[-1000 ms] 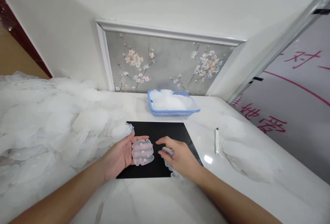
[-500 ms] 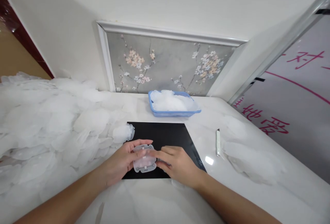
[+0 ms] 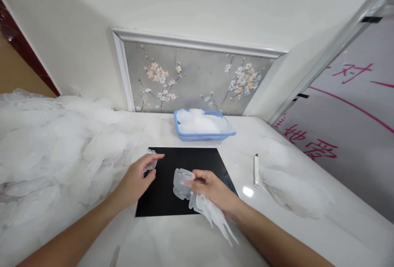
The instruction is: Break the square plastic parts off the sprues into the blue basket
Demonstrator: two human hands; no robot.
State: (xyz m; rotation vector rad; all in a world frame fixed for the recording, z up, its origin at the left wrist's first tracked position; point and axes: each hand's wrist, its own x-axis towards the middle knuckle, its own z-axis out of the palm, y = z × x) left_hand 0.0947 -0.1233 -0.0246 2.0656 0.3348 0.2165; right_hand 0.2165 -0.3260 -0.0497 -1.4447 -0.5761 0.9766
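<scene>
My right hand (image 3: 212, 189) is closed over the black mat (image 3: 166, 201), pinching a translucent plastic piece (image 3: 181, 181) at its fingertips with a fan of several more such pieces (image 3: 212, 215) hanging below the palm. My left hand (image 3: 135, 179) reaches to the mat's left edge, its fingers apart, the thumb and forefinger at a translucent piece (image 3: 150, 164) on the edge of the big pile (image 3: 55, 152) of white plastic pieces on the left.
A blue tray (image 3: 203, 135) heaped with clear pieces stands behind the mat by the flowered wall panel. A small white knife-like tool (image 3: 256, 169) and a smaller heap of clear pieces (image 3: 292, 191) lie at the right. A board with red writing leans at the far right.
The piece has passed from my left palm to my right fingers. My left hand has let go and moved left to the pile's edge. My right hand lifted with its stack.
</scene>
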